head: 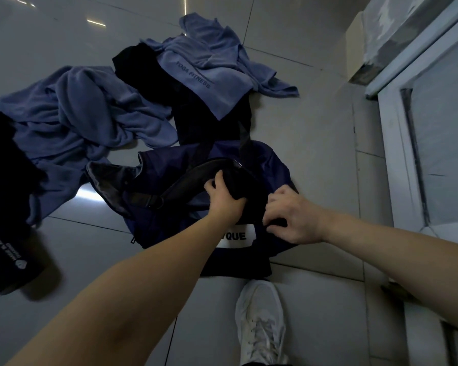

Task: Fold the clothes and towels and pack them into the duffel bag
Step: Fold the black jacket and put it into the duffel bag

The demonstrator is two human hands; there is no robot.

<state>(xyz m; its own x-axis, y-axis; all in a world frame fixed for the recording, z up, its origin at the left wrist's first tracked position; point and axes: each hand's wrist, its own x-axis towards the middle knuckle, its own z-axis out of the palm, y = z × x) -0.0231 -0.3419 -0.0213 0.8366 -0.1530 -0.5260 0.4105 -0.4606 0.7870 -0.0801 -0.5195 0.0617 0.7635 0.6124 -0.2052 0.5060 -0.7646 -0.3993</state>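
A navy duffel bag [169,186] with a white label lies on the tiled floor in the middle of the head view. My left hand [224,198] grips a black fabric part at the bag's top, beside its padded shoulder strap [196,175]. My right hand [291,215] pinches dark fabric at the bag's near right edge. Behind the bag lie a crumpled blue towel [90,114], a blue towel printed YOGA FITNESS [209,67], and a black garment [143,67] between them. What the bag holds is hidden.
A black garment with white print [8,260] lies at the left edge. My white shoe [261,323] stands just in front of the bag. A white door frame and glass panel [407,128] run along the right side.
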